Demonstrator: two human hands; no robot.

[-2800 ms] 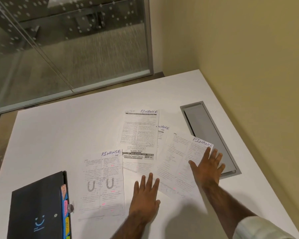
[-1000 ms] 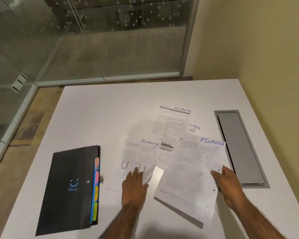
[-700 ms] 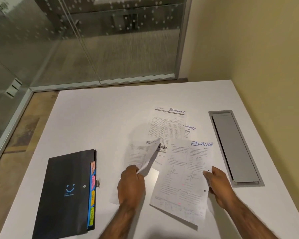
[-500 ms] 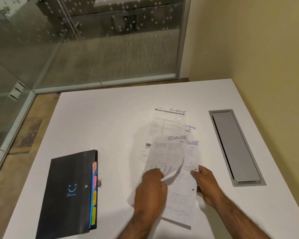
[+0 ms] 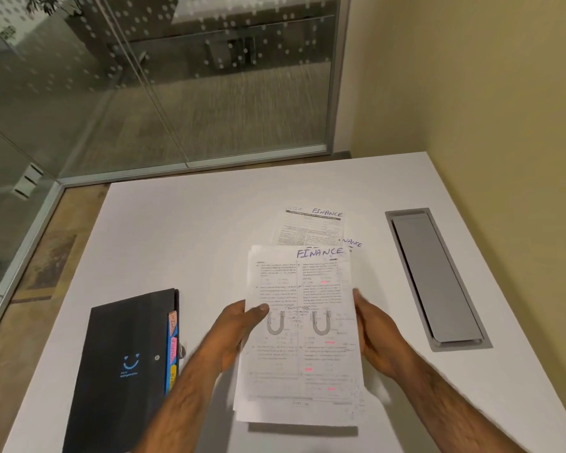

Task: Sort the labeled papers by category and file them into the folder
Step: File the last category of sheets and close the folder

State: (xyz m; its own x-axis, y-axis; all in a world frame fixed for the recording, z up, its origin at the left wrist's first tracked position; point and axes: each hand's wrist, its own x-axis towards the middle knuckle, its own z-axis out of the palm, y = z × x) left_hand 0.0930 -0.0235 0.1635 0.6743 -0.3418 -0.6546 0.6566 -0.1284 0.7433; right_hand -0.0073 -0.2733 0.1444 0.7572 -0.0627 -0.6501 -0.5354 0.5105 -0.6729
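Two sheets (image 5: 303,338), separate before, now stacked; left hand (image 5: 239,328) and right hand (image 5: 374,335) grip them.

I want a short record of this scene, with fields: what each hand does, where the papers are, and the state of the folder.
left grip: left hand holds the left edge of the held sheets, thumb on top
right grip: right hand holds their right edge
top label: FINANCE
papers on table: a FINANCE sheet and a partly hidden sheet, beyond the held ones
folder: black folder lies closed on the white table, left of the hands
filing: not yet done
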